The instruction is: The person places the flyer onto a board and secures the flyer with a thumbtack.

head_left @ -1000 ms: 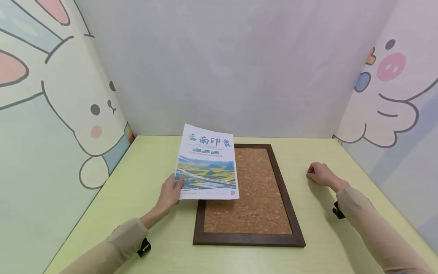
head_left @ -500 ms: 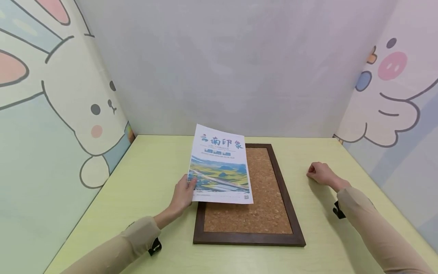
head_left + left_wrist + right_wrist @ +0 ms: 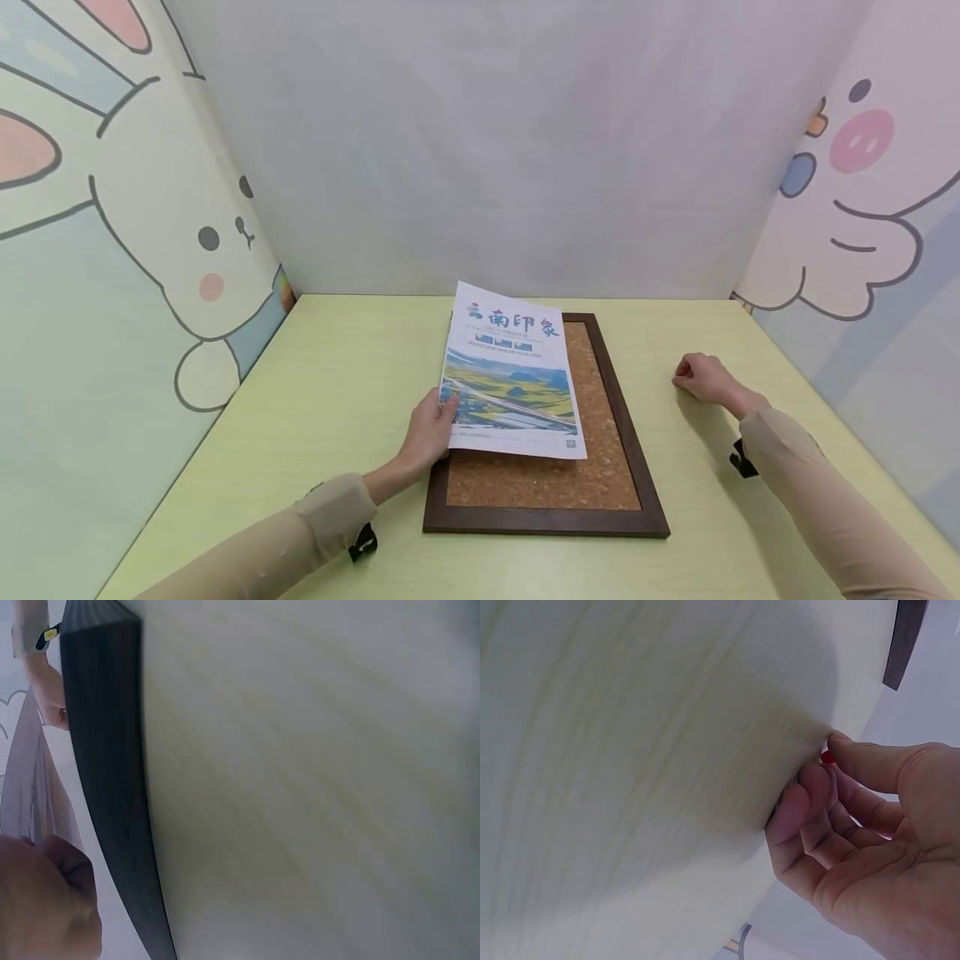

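My left hand point(image 3: 429, 433) pinches a printed poster point(image 3: 517, 375) at its lower left edge, thumb on the front. The sheet bears Chinese characters above a landscape picture and is held tilted over a cork board point(image 3: 540, 492) with a dark brown frame, covering much of the cork. In the left wrist view the hand point(image 3: 45, 900) is beside the frame's dark edge point(image 3: 112, 750). My right hand point(image 3: 705, 379) rests on the table to the right of the board, fingers curled. Between its thumb and fingers a small red piece point(image 3: 827, 757) shows, mostly hidden.
The board lies on a pale yellow-green table point(image 3: 330, 358). A grey back wall point(image 3: 480, 150) rises behind it. Cartoon-printed side panels stand at the left point(image 3: 150, 208) and right point(image 3: 862, 208). Each wrist wears a black strap point(image 3: 363, 542).
My left hand has moved right and slightly toward me with the poster, which covers more of the cork board. My right hand has stayed in place.
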Action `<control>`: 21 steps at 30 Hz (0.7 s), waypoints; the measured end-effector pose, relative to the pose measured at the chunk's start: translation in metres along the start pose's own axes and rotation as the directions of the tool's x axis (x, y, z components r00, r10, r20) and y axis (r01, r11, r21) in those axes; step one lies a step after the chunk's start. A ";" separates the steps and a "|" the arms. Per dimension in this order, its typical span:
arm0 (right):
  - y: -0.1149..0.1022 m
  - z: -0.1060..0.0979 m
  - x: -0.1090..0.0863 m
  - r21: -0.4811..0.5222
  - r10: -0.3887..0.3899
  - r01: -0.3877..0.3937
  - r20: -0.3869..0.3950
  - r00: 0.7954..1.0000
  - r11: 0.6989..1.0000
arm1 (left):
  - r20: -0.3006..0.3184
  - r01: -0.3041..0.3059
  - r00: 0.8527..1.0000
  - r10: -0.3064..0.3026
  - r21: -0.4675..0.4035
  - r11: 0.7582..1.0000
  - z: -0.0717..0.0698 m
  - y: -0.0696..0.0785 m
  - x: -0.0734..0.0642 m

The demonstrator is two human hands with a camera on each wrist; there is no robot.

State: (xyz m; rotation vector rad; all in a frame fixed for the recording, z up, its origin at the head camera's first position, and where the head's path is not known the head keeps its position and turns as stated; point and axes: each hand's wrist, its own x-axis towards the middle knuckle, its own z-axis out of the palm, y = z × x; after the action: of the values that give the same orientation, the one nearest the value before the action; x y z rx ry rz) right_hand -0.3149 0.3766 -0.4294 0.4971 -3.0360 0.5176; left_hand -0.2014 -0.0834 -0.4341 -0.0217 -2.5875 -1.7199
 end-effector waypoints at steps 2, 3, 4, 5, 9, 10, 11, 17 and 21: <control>0.001 0.000 0.000 0.001 -0.001 0.001 -0.002 1.000 1.000 | 0.013 -0.002 1.000 0.002 -0.009 1.000 0.003 0.001 -0.001; 0.001 0.000 0.000 0.002 -0.002 0.002 -0.004 1.000 1.000 | 0.024 0.006 1.000 -0.006 -0.020 1.000 0.005 0.001 -0.002; 0.001 0.000 0.000 0.002 -0.003 0.003 -0.005 1.000 1.000 | 0.034 0.013 0.999 -0.012 -0.031 0.999 0.007 0.002 -0.003; 0.001 0.001 0.000 0.003 -0.005 0.005 -0.006 1.000 1.000 | 0.046 0.021 0.999 -0.019 -0.040 0.999 0.008 0.002 -0.004; 0.001 0.000 0.002 0.006 -0.006 0.006 -0.007 1.000 1.000 | 0.082 0.058 0.995 -0.051 -0.080 0.995 0.014 0.003 -0.006; 0.001 0.000 0.002 0.007 -0.006 0.006 -0.007 1.000 1.000 | 0.085 0.064 0.995 -0.057 -0.084 0.994 0.016 0.003 -0.007; 0.001 0.000 0.002 0.007 -0.005 0.005 -0.006 1.000 1.000 | 0.084 0.069 0.995 -0.062 -0.081 0.994 0.017 0.003 -0.007; 0.002 0.000 0.002 0.009 0.005 -0.005 -0.008 1.000 1.000 | 0.078 0.091 0.993 -0.086 -0.068 0.994 0.022 0.004 -0.008; 0.002 0.000 0.001 0.017 0.007 -0.007 -0.012 1.000 1.000 | 0.103 0.118 0.989 -0.107 -0.111 0.987 0.024 0.005 -0.009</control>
State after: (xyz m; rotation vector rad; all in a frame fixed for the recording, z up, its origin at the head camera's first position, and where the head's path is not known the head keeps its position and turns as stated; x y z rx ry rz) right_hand -0.3163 0.3785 -0.4301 0.4825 -3.0254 0.5447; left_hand -0.1928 -0.0597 -0.4394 0.0404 -2.5980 -1.9549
